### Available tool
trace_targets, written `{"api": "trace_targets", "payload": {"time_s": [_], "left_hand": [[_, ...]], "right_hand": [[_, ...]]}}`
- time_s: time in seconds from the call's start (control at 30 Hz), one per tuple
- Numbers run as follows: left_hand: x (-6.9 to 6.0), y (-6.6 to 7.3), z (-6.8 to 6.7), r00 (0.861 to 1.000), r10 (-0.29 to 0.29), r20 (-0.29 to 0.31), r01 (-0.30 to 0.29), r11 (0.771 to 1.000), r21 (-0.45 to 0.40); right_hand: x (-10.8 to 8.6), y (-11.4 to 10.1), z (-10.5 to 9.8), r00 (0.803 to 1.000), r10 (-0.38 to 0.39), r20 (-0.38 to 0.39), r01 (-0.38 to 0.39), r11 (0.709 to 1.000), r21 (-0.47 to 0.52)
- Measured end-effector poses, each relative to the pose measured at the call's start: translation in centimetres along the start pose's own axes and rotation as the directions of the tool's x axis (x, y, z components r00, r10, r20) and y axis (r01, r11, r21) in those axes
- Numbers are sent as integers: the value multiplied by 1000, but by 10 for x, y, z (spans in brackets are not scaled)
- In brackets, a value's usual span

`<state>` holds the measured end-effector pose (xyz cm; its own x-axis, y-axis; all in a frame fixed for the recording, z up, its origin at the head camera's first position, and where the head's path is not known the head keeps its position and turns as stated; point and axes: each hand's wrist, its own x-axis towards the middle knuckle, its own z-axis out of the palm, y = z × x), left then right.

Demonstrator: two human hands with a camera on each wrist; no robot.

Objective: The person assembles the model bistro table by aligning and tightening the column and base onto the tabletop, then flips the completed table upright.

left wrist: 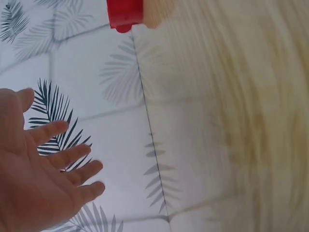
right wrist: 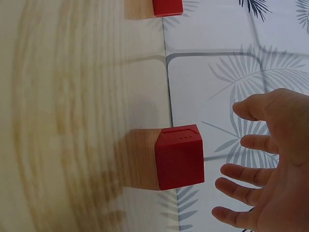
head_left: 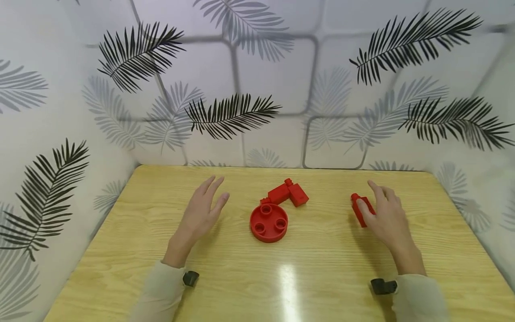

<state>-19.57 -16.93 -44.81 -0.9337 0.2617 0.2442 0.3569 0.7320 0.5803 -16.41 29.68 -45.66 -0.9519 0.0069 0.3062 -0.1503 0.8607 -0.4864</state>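
A round red tray (head_left: 268, 232) with three raised rings lies mid-table. Two red bottle-shaped blocks, one (head_left: 278, 194) at its back edge and another (head_left: 299, 195) to the right, lie close together. The left hand (head_left: 200, 214) is held left of the tray, fingers spread, holding nothing; the left wrist view shows its bare palm (left wrist: 43, 179). Over a third red block (head_left: 359, 214) at the right hovers the right hand (head_left: 387, 219). In the right wrist view that block (right wrist: 179, 158) stands apart from the loosely spread fingers of the right hand (right wrist: 270, 169).
The wooden table (head_left: 322, 277) reaches back to a wall covering (head_left: 273, 76) with leaf prints. More of the same covering rises at both sides. In the right wrist view part of another red block (right wrist: 167, 7) shows at the top.
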Motion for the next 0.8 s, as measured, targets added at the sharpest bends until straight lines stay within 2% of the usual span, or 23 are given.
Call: {"api": "trace_targets", "payload": {"time_s": [0.13,0.27,0.47,0.63,0.8], "left_hand": [[-4,9,8,999,10,49,-2,987,-162],[-7,14,17,996,47,72,-28,971,-238],[-8,19,29,991,70,110,-36,957,-288],[-12,21,35,987,51,151,-5,956,-292],[-15,25,36,983,82,167,-24,946,-322]], "right_hand": [[-3,-1,4,1000,26,-17,-25,997,71],[-6,3,8,999,46,-24,-43,993,112],[-10,9,9,993,113,18,-114,983,144],[-11,8,8,985,151,85,-161,978,129],[-11,7,6,972,184,145,-199,975,99]]}}
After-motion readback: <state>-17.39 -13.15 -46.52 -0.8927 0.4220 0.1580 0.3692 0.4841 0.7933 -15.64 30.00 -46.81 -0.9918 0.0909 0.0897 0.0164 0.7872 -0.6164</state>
